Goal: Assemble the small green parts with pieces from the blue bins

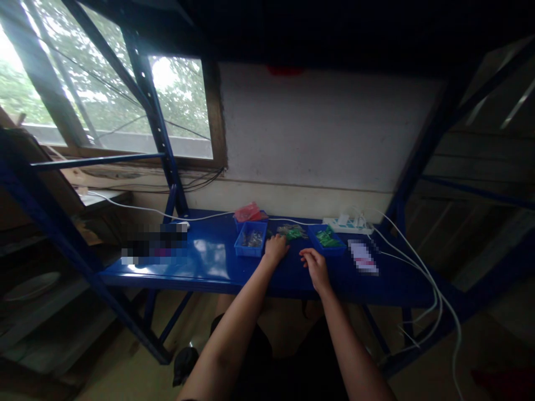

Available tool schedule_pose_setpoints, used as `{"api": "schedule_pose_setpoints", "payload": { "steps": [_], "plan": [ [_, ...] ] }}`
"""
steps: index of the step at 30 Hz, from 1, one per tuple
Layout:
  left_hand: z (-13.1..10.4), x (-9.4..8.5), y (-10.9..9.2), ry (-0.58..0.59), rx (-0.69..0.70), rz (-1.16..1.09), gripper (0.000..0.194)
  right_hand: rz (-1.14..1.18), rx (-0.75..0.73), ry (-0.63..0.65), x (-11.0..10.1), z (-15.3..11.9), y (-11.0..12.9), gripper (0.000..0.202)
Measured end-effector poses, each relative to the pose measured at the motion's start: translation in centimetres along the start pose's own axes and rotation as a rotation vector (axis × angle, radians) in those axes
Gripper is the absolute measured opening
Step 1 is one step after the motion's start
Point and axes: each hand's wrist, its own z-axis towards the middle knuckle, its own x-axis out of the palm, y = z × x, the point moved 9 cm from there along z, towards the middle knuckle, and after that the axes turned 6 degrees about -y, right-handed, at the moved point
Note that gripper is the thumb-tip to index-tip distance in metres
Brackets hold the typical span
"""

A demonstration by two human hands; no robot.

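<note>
My left hand (276,248) rests palm down on the blue table (217,281), fingers forward, at the near edge of a loose pile of green and clear small parts (292,231). What lies under its fingers is hidden. Just right of it, my right hand (313,263) is raised over the table with thumb and fingers brought together; anything between them is too small to name. A blue bin of small metallic or clear parts (252,239) stands left of my left hand. Beyond my right hand sits a blue bin with green parts (327,239).
Behind the left bin is another bin with a red bag (247,212). A white power strip (348,225) with cables lies at the back right, near a pale blurred item (363,257). Dark blurred items lie at the left. Blue rack posts (156,117) frame the table.
</note>
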Motion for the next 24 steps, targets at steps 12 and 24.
{"api": "schedule_pose_setpoints", "payload": {
  "steps": [12,24],
  "plan": [
    [-3.6,-2.5,0.5,-0.230,-0.051,-0.420,0.036,-0.049,-0.037,0.048,0.4,0.0,0.0,0.021],
    [-5.4,0.3,2.1,-0.121,-0.155,-1.318,0.039,-0.082,-0.122,0.160,1.6,0.6,-1.2,0.046]
  ]
}}
